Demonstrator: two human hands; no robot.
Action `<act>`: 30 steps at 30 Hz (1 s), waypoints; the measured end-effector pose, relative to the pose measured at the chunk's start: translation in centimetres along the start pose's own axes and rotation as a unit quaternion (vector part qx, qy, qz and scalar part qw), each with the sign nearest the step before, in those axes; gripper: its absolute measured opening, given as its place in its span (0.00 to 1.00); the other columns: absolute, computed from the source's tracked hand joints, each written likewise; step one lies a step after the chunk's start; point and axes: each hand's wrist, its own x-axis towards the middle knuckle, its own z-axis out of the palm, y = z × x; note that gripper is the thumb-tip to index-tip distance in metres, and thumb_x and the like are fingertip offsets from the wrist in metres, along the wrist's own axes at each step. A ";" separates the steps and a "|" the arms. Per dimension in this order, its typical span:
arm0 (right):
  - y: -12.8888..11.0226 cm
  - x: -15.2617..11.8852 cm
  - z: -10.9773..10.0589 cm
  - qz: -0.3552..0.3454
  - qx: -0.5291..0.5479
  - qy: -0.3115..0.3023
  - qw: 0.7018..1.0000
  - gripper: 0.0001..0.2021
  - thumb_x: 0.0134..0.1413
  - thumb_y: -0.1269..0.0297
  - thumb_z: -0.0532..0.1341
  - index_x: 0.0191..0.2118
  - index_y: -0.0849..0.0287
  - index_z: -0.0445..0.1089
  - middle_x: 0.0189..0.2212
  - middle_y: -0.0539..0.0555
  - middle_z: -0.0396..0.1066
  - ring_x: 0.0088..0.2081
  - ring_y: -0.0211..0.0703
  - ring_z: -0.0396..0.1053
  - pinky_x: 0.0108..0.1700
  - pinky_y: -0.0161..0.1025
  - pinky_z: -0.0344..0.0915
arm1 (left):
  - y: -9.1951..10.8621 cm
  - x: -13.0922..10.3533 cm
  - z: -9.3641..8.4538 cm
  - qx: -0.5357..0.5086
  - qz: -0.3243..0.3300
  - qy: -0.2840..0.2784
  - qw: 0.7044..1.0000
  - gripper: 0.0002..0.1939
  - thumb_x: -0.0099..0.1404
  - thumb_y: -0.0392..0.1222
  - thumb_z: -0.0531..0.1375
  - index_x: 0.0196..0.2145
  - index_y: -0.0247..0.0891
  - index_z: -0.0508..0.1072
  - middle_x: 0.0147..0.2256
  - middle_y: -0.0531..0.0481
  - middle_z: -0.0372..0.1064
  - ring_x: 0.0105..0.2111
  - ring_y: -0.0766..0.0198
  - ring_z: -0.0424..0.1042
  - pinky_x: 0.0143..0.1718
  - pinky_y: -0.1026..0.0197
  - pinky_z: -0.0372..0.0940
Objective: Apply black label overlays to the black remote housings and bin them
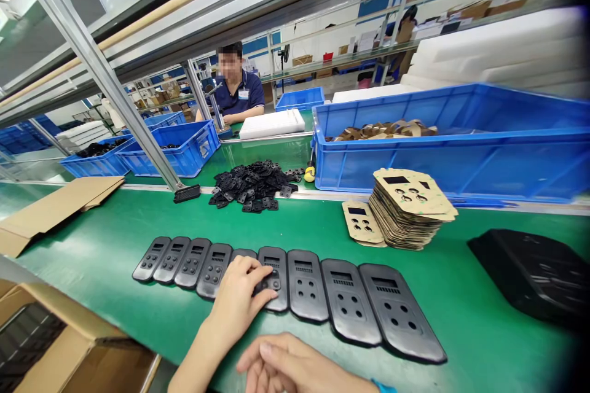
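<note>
A row of several black panels lies on the green table. Raised buttons show on the left ones, such as this panel (213, 271); open round holes show on the right ones, such as this panel (349, 301). My left hand (237, 291) pinches a small black button pad (273, 281) against a middle panel (275, 256), covering much of its neighbour. Below the row, my right hand (286, 361) is curled palm inward; what it holds, if anything, is hidden. Behind the row sits a heap of black button pads (253, 184).
A stack of tan adhesive sheets (408, 215) stands right of the heap, before a large blue bin (442, 163). A black object (530, 273) sits at right. Cardboard (59, 206) and an open carton (87, 344) are at left. A person (239, 89) sits across the table.
</note>
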 end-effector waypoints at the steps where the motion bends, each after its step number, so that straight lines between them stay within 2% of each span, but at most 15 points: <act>1: 0.0 0.0 0.0 0.000 -0.002 0.000 1.000 0.32 0.45 0.36 0.60 0.37 0.66 0.73 0.26 0.56 0.72 0.24 0.33 0.65 0.31 0.34 0.60 | 0.0 0.1 0.0 0.013 0.012 -0.007 1.000 0.13 0.63 0.41 0.59 0.46 0.40 0.73 0.39 0.47 0.70 0.40 0.57 0.66 0.42 0.54 0.64; 5: -0.1 0.0 0.0 -0.003 -0.006 -0.001 1.000 0.31 0.44 0.36 0.60 0.36 0.66 0.73 0.26 0.55 0.72 0.24 0.33 0.65 0.31 0.33 0.59 | -0.2 0.6 -0.4 0.019 0.060 -0.011 0.998 0.12 0.67 0.34 0.52 0.44 0.40 0.73 0.39 0.49 0.72 0.38 0.59 0.66 0.41 0.54 0.64; 9: 0.2 0.1 -0.1 -0.005 -0.002 -0.003 1.000 0.32 0.44 0.37 0.61 0.36 0.67 0.73 0.26 0.57 0.72 0.24 0.34 0.65 0.31 0.33 0.58 | -0.5 0.9 -1.2 -0.040 0.137 -0.040 0.989 0.18 0.65 0.26 0.50 0.41 0.43 0.74 0.48 0.52 0.71 0.46 0.61 0.66 0.50 0.56 0.62; 12: 0.3 0.1 -0.2 -0.020 -0.004 -0.002 1.000 0.31 0.46 0.38 0.60 0.37 0.68 0.74 0.27 0.58 0.71 0.24 0.34 0.65 0.30 0.33 0.58 | -0.4 1.0 -1.2 -0.069 0.130 -0.032 0.989 0.22 0.65 0.25 0.46 0.47 0.43 0.71 0.54 0.50 0.65 0.52 0.62 0.64 0.55 0.57 0.59; 15: 0.2 0.1 -0.2 -0.019 -0.010 0.000 1.000 0.32 0.46 0.37 0.60 0.36 0.68 0.74 0.27 0.57 0.71 0.24 0.33 0.65 0.30 0.33 0.57 | -0.2 0.9 -1.1 -0.062 0.063 -0.002 0.996 0.15 0.67 0.36 0.51 0.50 0.41 0.69 0.48 0.45 0.68 0.47 0.60 0.67 0.50 0.56 0.63; 17: 0.1 0.1 -0.2 -0.013 -0.014 0.004 1.000 0.32 0.44 0.36 0.60 0.35 0.67 0.75 0.27 0.56 0.71 0.25 0.33 0.65 0.30 0.33 0.57 | 0.0 0.8 -1.0 -0.028 0.041 -0.008 0.999 0.14 0.63 0.42 0.59 0.47 0.41 0.71 0.42 0.46 0.69 0.43 0.57 0.68 0.45 0.54 0.65; 20: -0.1 0.1 -0.1 -0.012 -0.014 0.009 1.000 0.32 0.44 0.36 0.60 0.35 0.67 0.75 0.26 0.56 0.71 0.25 0.34 0.65 0.30 0.33 0.57 | -0.1 0.7 -1.0 -0.003 0.058 -0.032 0.998 0.12 0.63 0.39 0.59 0.45 0.42 0.72 0.41 0.48 0.70 0.41 0.57 0.68 0.44 0.54 0.65; 26: -0.1 0.1 -0.1 -0.002 -0.029 0.022 0.999 0.33 0.42 0.35 0.60 0.36 0.66 0.76 0.27 0.56 0.71 0.26 0.33 0.64 0.31 0.33 0.56 | -1.1 0.9 -1.0 -0.087 0.123 -0.040 0.988 0.14 0.68 0.32 0.50 0.43 0.42 0.74 0.42 0.49 0.73 0.42 0.63 0.70 0.44 0.61 0.65; 30: 0.0 0.2 -0.3 -0.001 -0.033 0.018 0.999 0.33 0.43 0.36 0.60 0.37 0.66 0.76 0.27 0.55 0.71 0.26 0.33 0.63 0.30 0.32 0.55 | -1.7 1.2 -0.9 -0.109 0.156 -0.028 0.981 0.15 0.68 0.31 0.50 0.41 0.40 0.75 0.41 0.48 0.74 0.43 0.62 0.70 0.46 0.60 0.65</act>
